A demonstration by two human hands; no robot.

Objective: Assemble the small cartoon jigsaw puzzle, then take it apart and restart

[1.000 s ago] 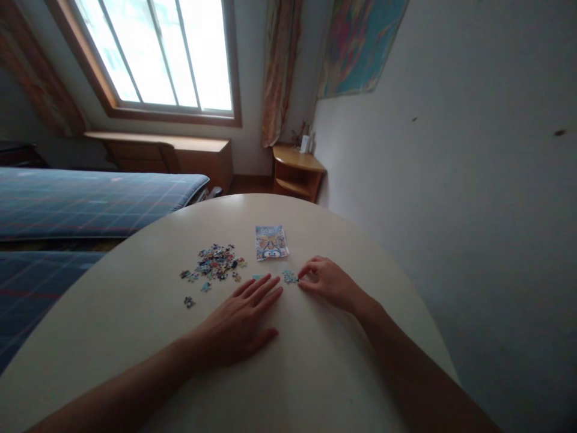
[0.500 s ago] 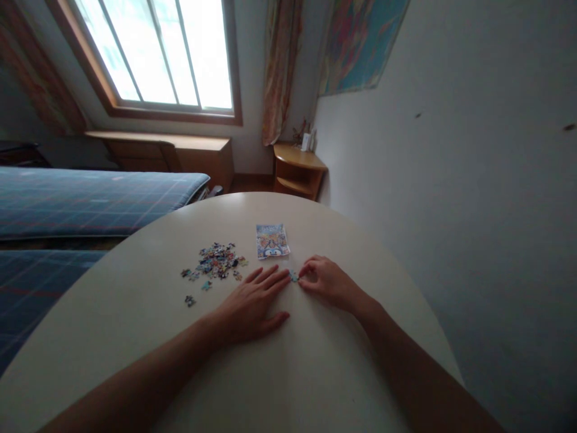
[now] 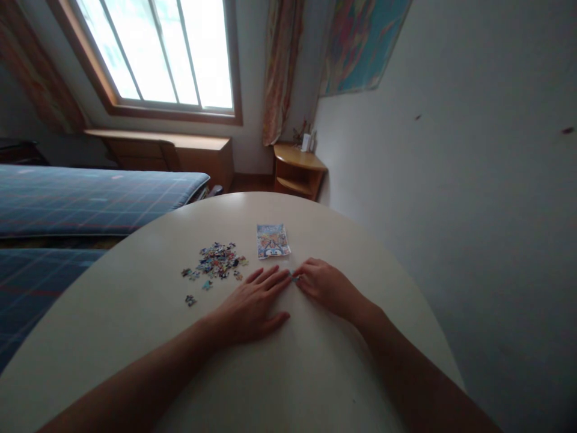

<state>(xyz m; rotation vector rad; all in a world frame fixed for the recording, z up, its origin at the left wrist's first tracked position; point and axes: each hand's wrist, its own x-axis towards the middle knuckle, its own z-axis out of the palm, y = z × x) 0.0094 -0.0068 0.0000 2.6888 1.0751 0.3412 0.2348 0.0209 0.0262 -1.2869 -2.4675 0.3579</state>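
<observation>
My left hand (image 3: pixel 252 304) lies flat on the round cream table (image 3: pixel 315 373), fingers stretched out toward small teal puzzle pieces (image 3: pixel 294 278) that its fingertips reach. My right hand (image 3: pixel 324 284) meets it from the right, fingers curled in a pinch on those pieces. The pieces are mostly hidden between the two hands. A heap of loose colourful puzzle pieces (image 3: pixel 217 262) lies to the left of my left hand. A small picture card (image 3: pixel 272 240) rests just beyond both hands.
Stray puzzle pieces (image 3: pixel 190 300) lie apart at the heap's near left. A bed with a blue plaid cover (image 3: pixel 90 201) stands left of the table. A white wall (image 3: pixel 451 180) runs close along the right. A wooden corner shelf (image 3: pixel 297 168) is behind.
My left hand slid forward and right until its fingertips met the teal pieces. My right hand shifted slightly left, closing the gap, so the pieces are now mostly covered.
</observation>
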